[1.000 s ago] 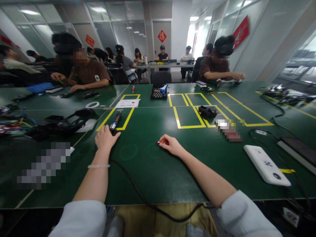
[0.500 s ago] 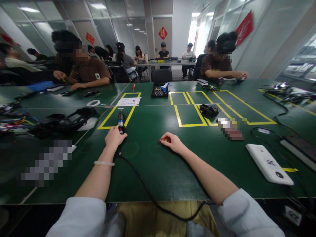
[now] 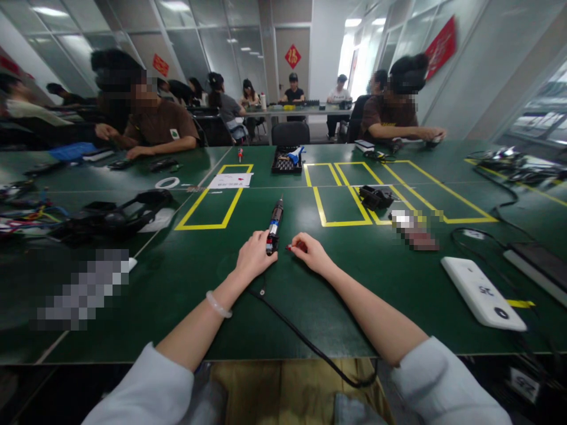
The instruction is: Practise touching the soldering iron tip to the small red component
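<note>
My left hand [image 3: 256, 255] is wrapped round the rear end of an electric screwdriver [image 3: 274, 224], which has a dark body, a blue and silver band and a thin bit pointing away from me. A black cord runs from its back end toward the table's front edge. Just to the right, my right hand [image 3: 310, 254] pinches a small red piece [image 3: 289, 248] between thumb and fingertips. Most of that piece is covered by the fingers, so its kind cannot be made out. A small gap separates the screwdriver from the red piece.
On the green table [image 3: 212, 330] are yellow tape outlines, a white paper [image 3: 230, 180], a black tray [image 3: 286, 160] and a black bracket-like part [image 3: 374, 198]. A white power bank [image 3: 482, 293] lies at right. Black parts and wires [image 3: 124, 218] spread left. Co-workers sit across.
My left hand has carried the screwdriver rightward, from the left tape outline to beside my right hand; its cord shifted along. My right hand stays nearly still.
</note>
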Demonstrator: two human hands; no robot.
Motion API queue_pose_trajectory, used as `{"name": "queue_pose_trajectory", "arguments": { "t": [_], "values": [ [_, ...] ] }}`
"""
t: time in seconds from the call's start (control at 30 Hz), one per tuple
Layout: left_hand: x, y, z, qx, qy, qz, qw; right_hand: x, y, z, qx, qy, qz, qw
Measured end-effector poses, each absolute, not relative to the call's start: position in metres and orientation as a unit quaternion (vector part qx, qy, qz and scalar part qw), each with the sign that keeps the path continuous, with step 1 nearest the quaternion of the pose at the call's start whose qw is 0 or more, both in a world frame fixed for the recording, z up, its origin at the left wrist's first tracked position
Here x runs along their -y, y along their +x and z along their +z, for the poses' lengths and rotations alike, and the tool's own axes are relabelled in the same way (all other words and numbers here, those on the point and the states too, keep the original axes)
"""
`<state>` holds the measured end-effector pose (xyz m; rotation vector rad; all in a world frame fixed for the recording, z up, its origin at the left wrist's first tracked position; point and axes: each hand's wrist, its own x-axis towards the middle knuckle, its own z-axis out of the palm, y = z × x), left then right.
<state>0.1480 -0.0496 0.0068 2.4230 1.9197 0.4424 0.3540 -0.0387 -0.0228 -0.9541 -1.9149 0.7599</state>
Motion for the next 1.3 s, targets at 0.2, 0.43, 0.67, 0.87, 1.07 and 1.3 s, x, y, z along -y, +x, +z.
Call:
{"name": "queue_pose_trajectory", "arguments": {
  "t": [0.2, 0.43, 0.67, 0.87, 1.07, 1.3],
  "values": [
    [0.061, 0.17, 0.004, -0.555, 0.813, 0.167, 0.047, 0.039, 0.354, -0.023, 0.781, -0.391, 0.275, 0.4],
    [0.065, 0.173, 0.004, -0.538, 0.824, 0.168, 0.055, 0.042, 0.355, -0.021, 0.801, -0.399, 0.261, 0.362],
    [0.065, 0.174, 0.005, -0.544, 0.823, 0.161, 0.032, 0.043, 0.353, -0.015, 0.791, -0.415, 0.247, 0.375],
    [0.063, 0.182, 0.005, -0.573, 0.807, 0.144, -0.015, 0.044, 0.354, -0.018, 0.789, -0.408, 0.244, 0.39],
    [0.057, 0.175, 0.006, -0.578, 0.807, 0.114, -0.041, 0.045, 0.353, -0.02, 0.777, -0.403, 0.276, 0.396],
    [0.038, 0.135, 0.006, -0.608, 0.787, 0.081, -0.062, 0.045, 0.356, -0.021, 0.782, -0.411, 0.281, 0.376]
  ]
}}
